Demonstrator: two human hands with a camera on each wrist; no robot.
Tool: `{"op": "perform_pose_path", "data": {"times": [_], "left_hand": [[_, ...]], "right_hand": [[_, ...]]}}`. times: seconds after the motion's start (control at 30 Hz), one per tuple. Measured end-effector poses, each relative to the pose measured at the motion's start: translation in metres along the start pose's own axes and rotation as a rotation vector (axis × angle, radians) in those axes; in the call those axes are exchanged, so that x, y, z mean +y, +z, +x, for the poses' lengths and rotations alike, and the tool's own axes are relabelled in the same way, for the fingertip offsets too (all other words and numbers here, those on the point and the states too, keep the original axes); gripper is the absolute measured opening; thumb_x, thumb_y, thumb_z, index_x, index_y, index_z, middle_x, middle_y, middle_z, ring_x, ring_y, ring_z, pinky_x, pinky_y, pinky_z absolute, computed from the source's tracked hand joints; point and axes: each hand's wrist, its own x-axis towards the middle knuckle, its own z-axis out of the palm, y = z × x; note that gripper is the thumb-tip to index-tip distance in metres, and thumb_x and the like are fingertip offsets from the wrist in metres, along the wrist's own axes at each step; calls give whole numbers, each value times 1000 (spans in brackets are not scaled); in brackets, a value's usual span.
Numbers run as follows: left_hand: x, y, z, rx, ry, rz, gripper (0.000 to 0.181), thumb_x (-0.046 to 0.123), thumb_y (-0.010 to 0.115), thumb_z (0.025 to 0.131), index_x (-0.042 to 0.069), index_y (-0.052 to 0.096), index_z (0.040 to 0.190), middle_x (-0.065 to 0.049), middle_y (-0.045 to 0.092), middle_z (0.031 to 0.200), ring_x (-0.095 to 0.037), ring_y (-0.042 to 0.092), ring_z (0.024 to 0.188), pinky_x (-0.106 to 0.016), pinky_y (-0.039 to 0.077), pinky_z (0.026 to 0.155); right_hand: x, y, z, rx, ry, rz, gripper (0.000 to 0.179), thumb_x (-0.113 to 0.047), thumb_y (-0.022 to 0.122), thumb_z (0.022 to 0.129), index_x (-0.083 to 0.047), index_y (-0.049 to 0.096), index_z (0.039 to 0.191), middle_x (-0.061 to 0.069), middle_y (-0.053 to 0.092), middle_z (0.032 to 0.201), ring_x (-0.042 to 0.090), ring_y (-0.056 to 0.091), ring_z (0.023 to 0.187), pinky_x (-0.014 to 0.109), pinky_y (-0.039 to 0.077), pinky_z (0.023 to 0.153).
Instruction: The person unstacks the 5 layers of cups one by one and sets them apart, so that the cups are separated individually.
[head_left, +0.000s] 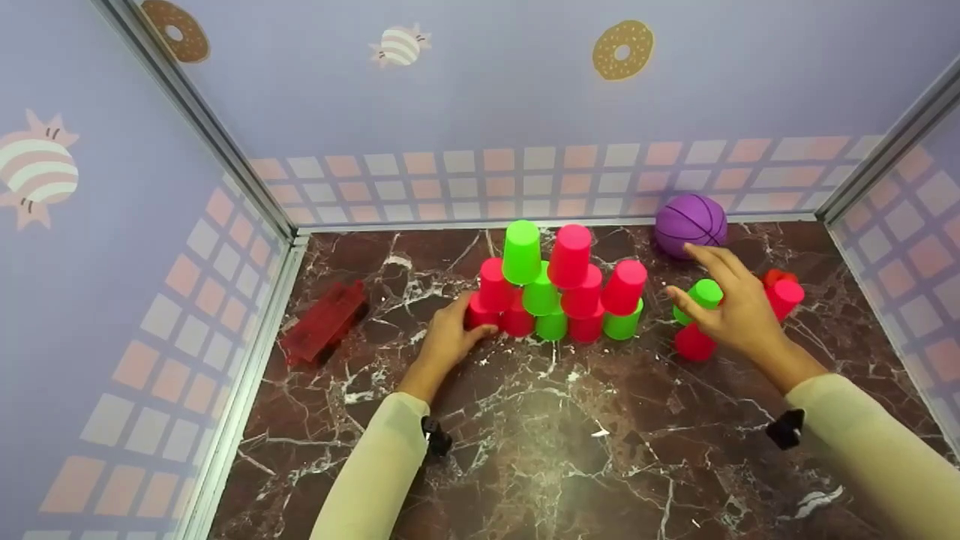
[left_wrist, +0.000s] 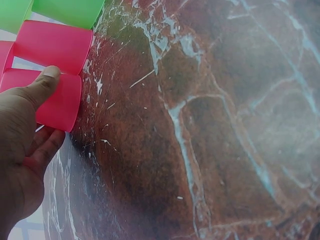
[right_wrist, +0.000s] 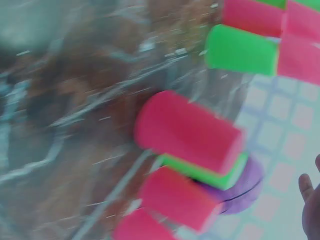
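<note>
Red and green plastic cups stand upside down in a stepped stack, with a green cup (head_left: 521,252) and a red cup (head_left: 571,256) highest. My left hand (head_left: 444,336) holds the leftmost bottom red cup (left_wrist: 62,97), its thumb on the near face and fingers round the other side. My right hand (head_left: 739,309) is raised with spread fingers over loose cups at the right, gripping nothing. Beneath and around it are a green cup (head_left: 706,291), a red cup (head_left: 695,343) and another red cup (head_left: 785,298). In the right wrist view only some fingertips (right_wrist: 305,186) show at the edge.
A purple ball (head_left: 691,225) sits at the back right, close to the loose cups. Some red object (head_left: 780,276) is partly hidden behind a cup. On the left lies a translucent red block (head_left: 324,324). Patterned walls enclose the dark marbled table (head_left: 555,450).
</note>
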Motion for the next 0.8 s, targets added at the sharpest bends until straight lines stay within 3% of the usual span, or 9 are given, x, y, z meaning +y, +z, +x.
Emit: {"op": "perform_pose_path", "data": {"times": [0.4, 0.8], "left_hand": [[1, 0, 0, -25, -49, 6, 60, 33, 92, 88, 13, 66, 138, -18, 80, 126, -37, 77, 118, -56, 61, 103], [0, -1, 1, -39, -53, -10, 61, 33, 91, 89, 13, 65, 141, -17, 80, 125, -36, 77, 117, -54, 61, 103]], "right_hand": [[-49, 21, 59, -100, -132, 13, 75, -24, 90, 93, -11, 58, 160, 24, 67, 148, 47, 66, 135, 69, 52, 114], [-79, 44, 84, -152, -147, 38, 75, -34, 88, 97, -9, 56, 160, 19, 71, 146, 44, 67, 135, 64, 52, 115]]}}
